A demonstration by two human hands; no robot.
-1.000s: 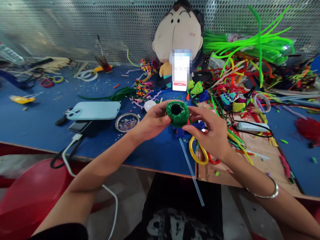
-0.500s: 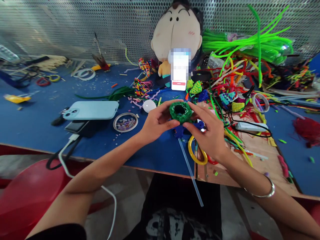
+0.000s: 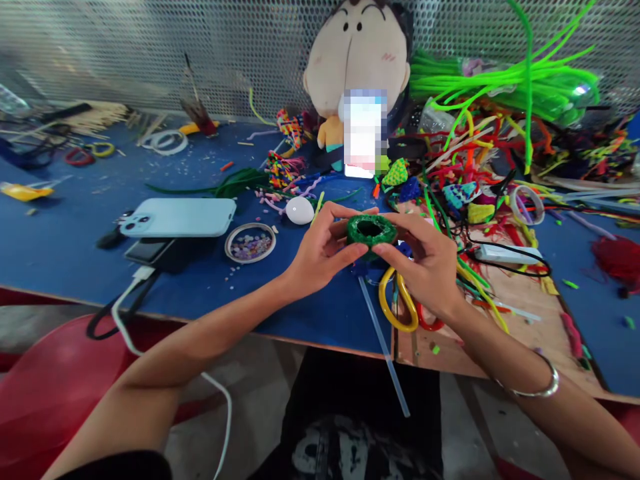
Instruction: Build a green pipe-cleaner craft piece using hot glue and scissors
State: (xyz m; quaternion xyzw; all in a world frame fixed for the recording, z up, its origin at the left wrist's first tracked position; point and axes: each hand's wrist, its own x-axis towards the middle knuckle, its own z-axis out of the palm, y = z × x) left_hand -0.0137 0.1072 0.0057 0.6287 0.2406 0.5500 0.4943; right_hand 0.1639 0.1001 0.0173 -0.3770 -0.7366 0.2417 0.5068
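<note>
Both my hands hold a dark green fuzzy ring-shaped piece above the front of the table, its dark hollow facing up toward me. My left hand grips its left side, thumb along the near edge. From the right, my right hand pinches it between thumb and fingers. Below the hands lie a blue glue gun, mostly covered, with a clear glue stick sticking out over the table edge. Yellow-handled scissors rest under my right hand.
A lit phone leans on a plush doll. To the left are a light blue phone and a round dish of beads. Bright green pipe cleaners and tangled scraps fill the right side. A red stool stands lower left.
My hands have turned the green piece and shifted it slightly right and down. Its opening now looks flatter and wider. The left thumb has moved to the near edge.
</note>
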